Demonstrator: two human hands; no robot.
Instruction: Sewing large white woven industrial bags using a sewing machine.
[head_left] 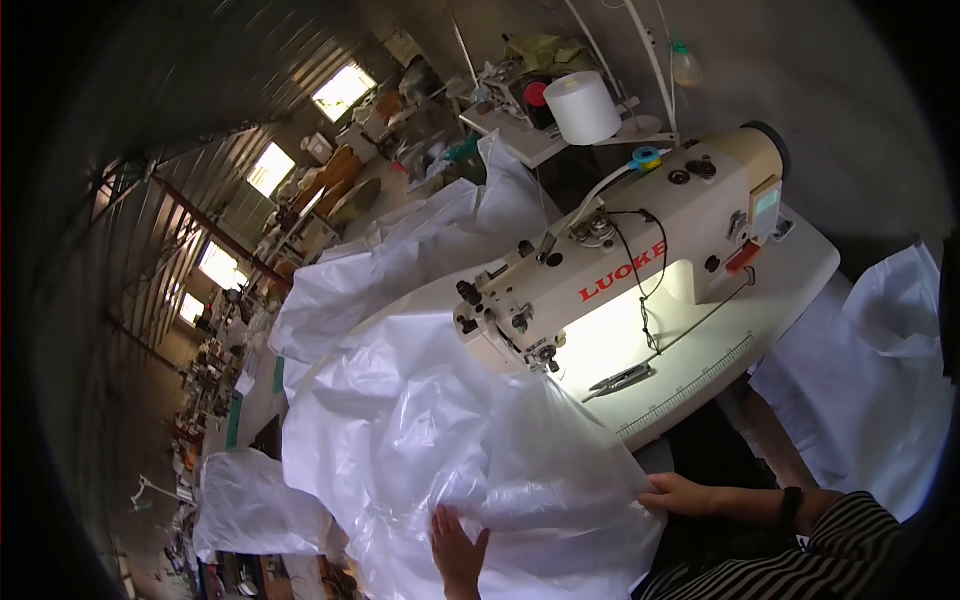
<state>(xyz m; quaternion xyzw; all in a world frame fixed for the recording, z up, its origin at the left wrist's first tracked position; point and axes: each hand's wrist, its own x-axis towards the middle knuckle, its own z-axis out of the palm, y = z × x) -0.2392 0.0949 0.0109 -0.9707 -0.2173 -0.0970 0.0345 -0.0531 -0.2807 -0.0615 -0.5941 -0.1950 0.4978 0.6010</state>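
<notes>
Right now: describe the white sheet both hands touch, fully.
The white sheet looks like thin, glossy plastic or coated fabric, creased and puffed, bright with highlights. It drapes over the left part of the sewing machine's bed toward the person, reaching the needle area; whether it's clamped there, I can't tell. The left hand rests on it; the right hand holds its right edge.

Black-and-white striped sleeve (850, 538), black wristband (791, 508)

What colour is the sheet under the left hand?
The sheet is white, clearest in the head view.
</notes>
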